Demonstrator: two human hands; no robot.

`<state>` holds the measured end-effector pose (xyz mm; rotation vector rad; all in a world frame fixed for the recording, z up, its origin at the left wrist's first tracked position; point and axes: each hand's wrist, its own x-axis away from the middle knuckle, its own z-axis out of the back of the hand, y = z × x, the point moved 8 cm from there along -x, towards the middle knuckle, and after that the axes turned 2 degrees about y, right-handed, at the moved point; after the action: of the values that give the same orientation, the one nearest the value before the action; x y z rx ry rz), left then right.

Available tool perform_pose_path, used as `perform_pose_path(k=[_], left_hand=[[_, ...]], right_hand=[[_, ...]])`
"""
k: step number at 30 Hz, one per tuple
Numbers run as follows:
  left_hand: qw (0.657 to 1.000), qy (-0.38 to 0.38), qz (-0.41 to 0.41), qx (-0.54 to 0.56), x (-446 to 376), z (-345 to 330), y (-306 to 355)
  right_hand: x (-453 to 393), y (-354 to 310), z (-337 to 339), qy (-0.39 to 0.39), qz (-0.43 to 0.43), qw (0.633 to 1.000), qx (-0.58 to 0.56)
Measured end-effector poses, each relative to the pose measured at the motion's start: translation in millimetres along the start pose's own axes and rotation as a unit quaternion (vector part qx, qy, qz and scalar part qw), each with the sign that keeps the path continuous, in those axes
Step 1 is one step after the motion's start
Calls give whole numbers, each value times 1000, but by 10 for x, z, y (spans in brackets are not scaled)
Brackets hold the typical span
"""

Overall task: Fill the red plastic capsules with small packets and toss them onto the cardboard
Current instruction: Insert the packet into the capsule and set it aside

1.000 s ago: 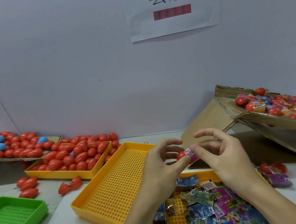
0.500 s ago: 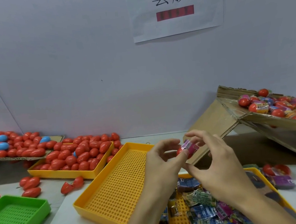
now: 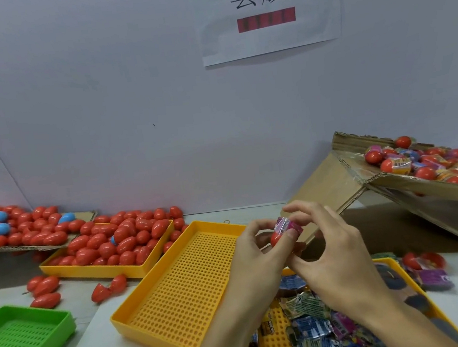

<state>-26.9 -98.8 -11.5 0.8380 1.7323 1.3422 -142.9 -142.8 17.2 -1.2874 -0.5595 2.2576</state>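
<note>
- Sloping down from 2 o'clock toward centre: cardboard (image 3: 328, 188) ramp, its upper tray heaped with filled capsules (image 3: 424, 164).
- Lying at 6 o'clock, long axis running from near-left to far-right: yellow perforated tray (image 3: 177, 286), its near end holding loose packets (image 3: 311, 325).
- Sitting at 9 o'clock: second yellow tray (image 3: 96, 267) piled with closed red capsules (image 3: 122, 241); green tray (image 3: 28, 341) at 8 o'clock.
- Curled at centre, thumb and fingers gripping: left hand (image 3: 258, 252), holding red capsule half (image 3: 278, 237) above the perforated tray, open mouth tipped up toward 1 o'clock.
- Meeting it from 4 o'clock, fingers bent, upper ones lifted: right hand (image 3: 335, 252), thumb at the capsule's underside; exact grip hard to tell.
- Sticking out of the capsule mouth, pointing toward 1 o'clock: pink packet (image 3: 287, 223).
</note>
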Motion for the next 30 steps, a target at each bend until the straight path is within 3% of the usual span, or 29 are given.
perform_pose_path(k=[16, 19, 30], left_hand=[[999, -5, -4, 41, 16, -35, 40], [999, -22, -37, 18, 19, -75, 85], [989, 31, -137, -50, 64, -83, 227]], right_hand=[[-11, 23, 62, 25, -1, 998, -60], [-16, 34, 56, 26, -4, 997, -77], [-20, 31, 116, 76, -27, 993, -89]])
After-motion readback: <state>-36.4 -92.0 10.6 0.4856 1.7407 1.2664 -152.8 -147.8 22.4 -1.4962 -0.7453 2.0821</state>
